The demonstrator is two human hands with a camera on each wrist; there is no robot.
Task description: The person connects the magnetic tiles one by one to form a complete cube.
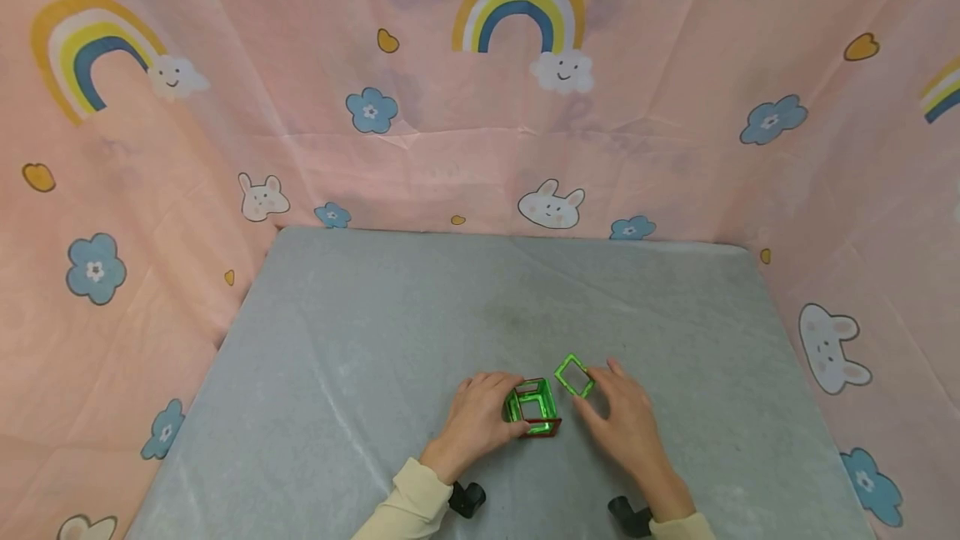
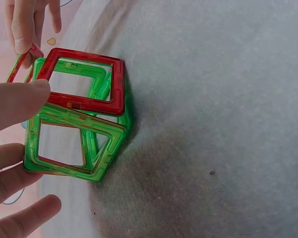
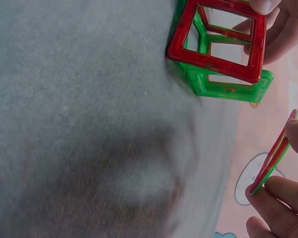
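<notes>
A small open box of square magnetic tiles [image 1: 551,402], green with red, sits on the grey cloth. My left hand [image 1: 483,417] grips it from the left, with the thumb on the red tile [image 2: 118,89] and fingers at a green tile [image 2: 69,171]. To its right, my right hand [image 1: 626,419] pinches a loose square tile piece [image 1: 563,364] between thumb and fingers. Seen edge-on in the right wrist view, that piece [image 3: 273,156] shows red and green layers together. It stays apart from the box.
Grey cloth [image 1: 405,298] covers the tabletop. Pink printed fabric [image 1: 450,165] hangs behind it and along both sides. Black devices sit at the left wrist [image 1: 467,500] and the right wrist [image 1: 630,517].
</notes>
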